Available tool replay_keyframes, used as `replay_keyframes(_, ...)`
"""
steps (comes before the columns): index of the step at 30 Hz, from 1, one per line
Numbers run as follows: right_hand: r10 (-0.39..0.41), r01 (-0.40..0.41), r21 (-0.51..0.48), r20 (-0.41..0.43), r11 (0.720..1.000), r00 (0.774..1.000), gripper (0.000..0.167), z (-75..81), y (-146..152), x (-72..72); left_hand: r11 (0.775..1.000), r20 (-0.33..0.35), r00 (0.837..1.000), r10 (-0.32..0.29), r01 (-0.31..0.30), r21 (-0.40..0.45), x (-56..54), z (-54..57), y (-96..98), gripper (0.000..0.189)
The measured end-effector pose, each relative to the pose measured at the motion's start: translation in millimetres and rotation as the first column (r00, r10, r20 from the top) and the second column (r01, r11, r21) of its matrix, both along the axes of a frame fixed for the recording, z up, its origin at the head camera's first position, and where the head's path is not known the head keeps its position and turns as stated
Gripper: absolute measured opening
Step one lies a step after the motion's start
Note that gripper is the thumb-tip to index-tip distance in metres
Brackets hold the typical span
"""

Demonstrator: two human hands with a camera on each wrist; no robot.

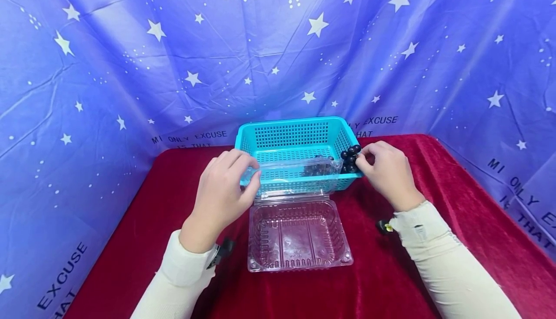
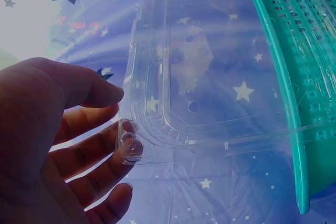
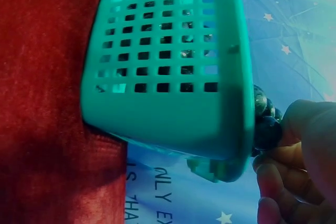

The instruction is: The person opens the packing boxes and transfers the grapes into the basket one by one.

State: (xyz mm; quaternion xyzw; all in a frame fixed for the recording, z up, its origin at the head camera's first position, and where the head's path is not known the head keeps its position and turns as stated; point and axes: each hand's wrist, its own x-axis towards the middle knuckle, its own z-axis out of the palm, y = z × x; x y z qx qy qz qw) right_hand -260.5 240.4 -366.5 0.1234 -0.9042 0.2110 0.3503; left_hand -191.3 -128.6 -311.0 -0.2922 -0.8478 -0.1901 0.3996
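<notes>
A clear plastic clamshell container stands open, its base flat on the red cloth and its lid raised in front of a turquoise basket. My left hand is at the lid's left corner; in the left wrist view, its loosely bent fingers show through the lid's corner tab, with the thumb beside the edge. At the basket's right rim, my right hand pinches a bunch of dark grapes. The right wrist view shows several of these grapes at the thumb, partly hidden behind the rim.
More dark grapes lie inside the basket at its right, seen through the lid. Red velvety cloth covers the table. A blue curtain with white stars hangs close behind the basket and along both sides.
</notes>
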Motion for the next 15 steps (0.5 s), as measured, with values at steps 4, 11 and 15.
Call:
replay_keyframes(4, -0.004, 0.004, 0.019, 0.012, 1.000, 1.000, 0.010, -6.0, -1.7, -3.2, 1.000, 0.005, 1.000, 0.001, -0.001, 0.000, -0.1, 0.0, -0.2, 0.006)
replay_keyframes(11, -0.017, 0.013, 0.050, 0.080, 0.999, 0.997, 0.010, -12.1, -5.2, -4.1, 1.000, 0.002, 1.000, -0.001, 0.001, 0.002, -0.6, 0.0, -0.5, 0.006)
replay_keyframes(15, -0.017, 0.009, 0.077, 0.102, 0.997, 0.995, 0.010, -13.1, -6.8, -4.5, 1.000, 0.002, 1.000, -0.001, 0.001, 0.000, -1.2, -0.2, -0.9, 0.006)
